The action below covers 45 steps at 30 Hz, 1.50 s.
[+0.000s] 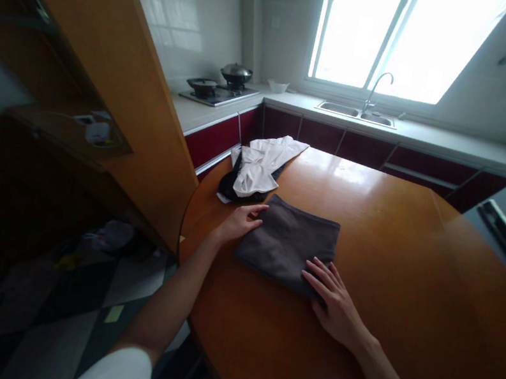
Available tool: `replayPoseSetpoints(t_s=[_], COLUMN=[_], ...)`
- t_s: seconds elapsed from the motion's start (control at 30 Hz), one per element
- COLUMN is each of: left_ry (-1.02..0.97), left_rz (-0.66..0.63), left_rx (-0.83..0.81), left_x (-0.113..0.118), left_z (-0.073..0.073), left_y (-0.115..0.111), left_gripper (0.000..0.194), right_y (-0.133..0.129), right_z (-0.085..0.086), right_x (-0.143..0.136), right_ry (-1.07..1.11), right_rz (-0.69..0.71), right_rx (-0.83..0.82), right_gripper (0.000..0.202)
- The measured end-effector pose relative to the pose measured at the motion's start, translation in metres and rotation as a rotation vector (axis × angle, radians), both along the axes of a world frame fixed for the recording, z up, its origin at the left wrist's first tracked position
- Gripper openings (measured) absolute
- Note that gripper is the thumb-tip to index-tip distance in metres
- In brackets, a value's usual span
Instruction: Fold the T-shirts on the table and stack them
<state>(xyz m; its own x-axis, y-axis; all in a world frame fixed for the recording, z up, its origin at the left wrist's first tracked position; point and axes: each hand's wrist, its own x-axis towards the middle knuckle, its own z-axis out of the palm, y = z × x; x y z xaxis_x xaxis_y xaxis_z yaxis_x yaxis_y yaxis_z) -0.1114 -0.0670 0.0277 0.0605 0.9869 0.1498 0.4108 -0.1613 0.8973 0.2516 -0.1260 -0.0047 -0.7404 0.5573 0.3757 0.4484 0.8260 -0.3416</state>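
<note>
A dark grey cloth, folded into a rough rectangle, lies flat on the brown wooden table. At its upper left edge is my left hand, fingers apart and fingertips touching the cloth. My right hand rests with spread fingers on the lower right corner. Neither hand grips anything. Beyond the cloth, to the left, a crumpled white cloth lies over a black item near the table's edge.
A wooden panel stands close to the table's left edge. Behind the table runs a counter with a stove, pans and a sink. Bags lie on the checkered floor at left.
</note>
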Motion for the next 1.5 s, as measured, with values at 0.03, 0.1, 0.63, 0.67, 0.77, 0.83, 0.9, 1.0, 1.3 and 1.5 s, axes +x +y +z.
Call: replayPoseSetpoints(t_s=[0.03, 0.1, 0.63, 0.67, 0.77, 0.83, 0.9, 1.0, 1.3, 1.5], left_ry=[0.021, 0.079, 0.726, 0.778, 0.873, 0.886, 0.893, 0.915, 0.927, 0.909], left_rz=[0.009, 0.035, -0.027, -0.026, 0.009, 0.019, 0.018, 0.012, 0.007, 0.001], left_rx=[0.013, 0.041, 0.297, 0.272, 0.187, 0.166, 0.179, 0.191, 0.196, 0.185], left_x=[0.000, 0.002, 0.048, 0.054, 0.062, 0.062, 0.060, 0.058, 0.057, 0.058], left_z=[-0.001, -0.004, 0.029, 0.025, 0.005, -0.009, -0.018, -0.023, -0.026, -0.023], left_y=[0.000, 0.001, 0.046, 0.049, 0.049, 0.047, 0.047, 0.049, 0.053, 0.049], left_gripper=[0.055, 0.054, 0.041, 0.042, 0.046, 0.049, 0.051, 0.052, 0.054, 0.054], right_y=[0.000, -0.001, -0.004, -0.004, -0.005, -0.007, -0.008, 0.001, 0.105, 0.140], right_z=[0.000, 0.000, 0.008, 0.008, 0.010, 0.012, 0.014, 0.022, 0.052, 0.015], right_x=[-0.001, -0.002, -0.006, -0.006, -0.005, -0.003, 0.000, 0.001, -0.069, -0.072], right_ry=[-0.003, -0.013, -0.080, -0.086, -0.099, -0.104, -0.091, 0.006, -0.061, -0.150], right_rz=[0.003, 0.011, 0.034, 0.033, 0.020, 0.014, 0.012, -0.089, -0.693, -0.743], right_rx=[0.002, 0.006, -0.040, -0.047, -0.079, -0.106, -0.126, -0.118, -0.220, -0.343], right_gripper=[0.077, 0.079, 0.085, 0.085, 0.083, 0.079, 0.068, 0.055, 0.061, 0.071])
